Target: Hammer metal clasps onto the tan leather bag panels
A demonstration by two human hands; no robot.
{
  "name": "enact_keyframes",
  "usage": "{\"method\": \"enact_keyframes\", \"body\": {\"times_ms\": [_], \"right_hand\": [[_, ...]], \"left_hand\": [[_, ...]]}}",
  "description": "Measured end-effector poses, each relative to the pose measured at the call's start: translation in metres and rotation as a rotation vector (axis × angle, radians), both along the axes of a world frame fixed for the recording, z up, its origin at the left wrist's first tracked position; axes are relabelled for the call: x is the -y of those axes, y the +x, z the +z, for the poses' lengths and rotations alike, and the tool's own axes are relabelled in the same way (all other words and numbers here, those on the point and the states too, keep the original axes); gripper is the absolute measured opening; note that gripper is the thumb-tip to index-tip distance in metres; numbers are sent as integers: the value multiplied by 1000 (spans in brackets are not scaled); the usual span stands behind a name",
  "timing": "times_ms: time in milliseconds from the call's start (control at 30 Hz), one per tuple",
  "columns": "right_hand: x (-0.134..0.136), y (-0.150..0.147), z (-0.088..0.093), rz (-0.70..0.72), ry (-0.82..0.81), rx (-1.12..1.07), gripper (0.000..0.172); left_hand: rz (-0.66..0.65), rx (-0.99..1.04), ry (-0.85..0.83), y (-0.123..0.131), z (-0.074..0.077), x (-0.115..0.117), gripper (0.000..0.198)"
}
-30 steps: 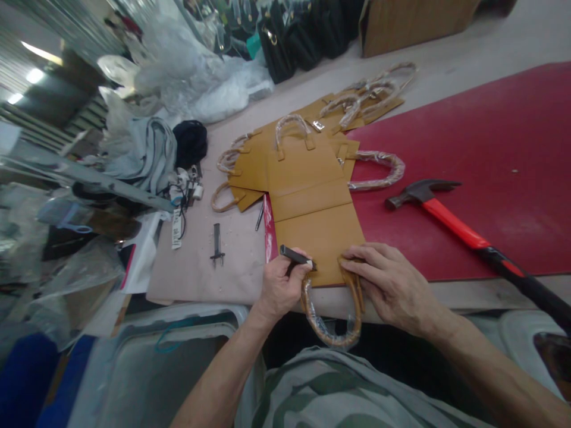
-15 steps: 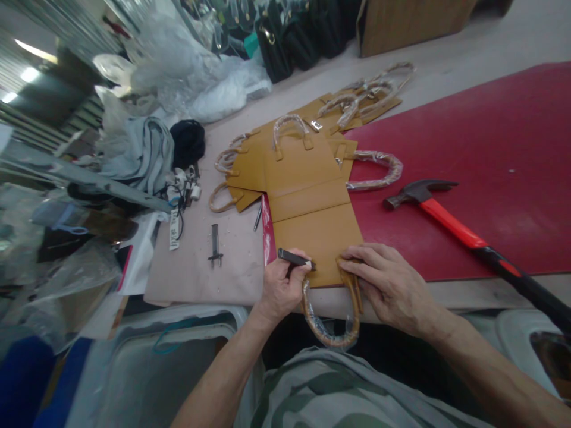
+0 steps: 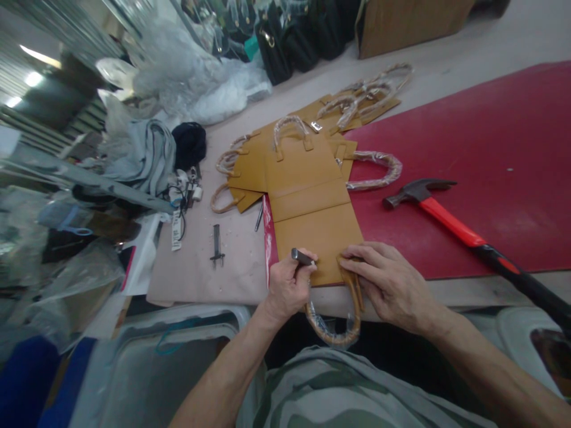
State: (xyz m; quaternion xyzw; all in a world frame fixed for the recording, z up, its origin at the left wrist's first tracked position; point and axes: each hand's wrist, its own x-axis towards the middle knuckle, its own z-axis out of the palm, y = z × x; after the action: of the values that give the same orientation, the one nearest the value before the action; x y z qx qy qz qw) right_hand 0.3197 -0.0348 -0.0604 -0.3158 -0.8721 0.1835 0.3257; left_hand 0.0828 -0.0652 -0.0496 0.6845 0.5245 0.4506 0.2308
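A tan leather bag panel (image 3: 312,235) lies flat at the table's front edge, its fold lines running across it. From its near edge a plastic-wrapped bag handle (image 3: 332,337) hangs over the edge toward me. My left hand (image 3: 288,285) is closed around a short dark rod-shaped tool (image 3: 302,257), held slanted over the panel near the handle's left end; its working tip is hidden by the fingers. My right hand (image 3: 388,282) grips the handle's right end, fingertips pressed on the tab at the panel's corner.
A claw hammer (image 3: 464,229) lies on the red sheet (image 3: 482,142) to the right. More tan bag pieces (image 3: 250,163) with wrapped handles are stacked behind. At left are a small metal tool (image 3: 216,246) and a pen-like rod (image 3: 259,217). Below stands a plastic bin (image 3: 178,368).
My left hand has shifted slightly right, and the dark tool has tilted so its top end points more toward me. My right hand stays on the handle's end.
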Motion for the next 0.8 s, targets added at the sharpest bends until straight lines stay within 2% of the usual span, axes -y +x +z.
{"method": "enact_keyframes", "body": {"times_ms": [267, 433, 800], "right_hand": [[1, 0, -1, -13, -42, -9, 35], [1, -1, 0, -11, -40, -11, 34], [-1, 0, 2, 2, -24, -44, 33]], "left_hand": [[48, 21, 9, 1, -5, 2, 11], [-11, 7, 69, -1, -9, 4, 15], [40, 14, 26, 2, -6, 3, 11]]}}
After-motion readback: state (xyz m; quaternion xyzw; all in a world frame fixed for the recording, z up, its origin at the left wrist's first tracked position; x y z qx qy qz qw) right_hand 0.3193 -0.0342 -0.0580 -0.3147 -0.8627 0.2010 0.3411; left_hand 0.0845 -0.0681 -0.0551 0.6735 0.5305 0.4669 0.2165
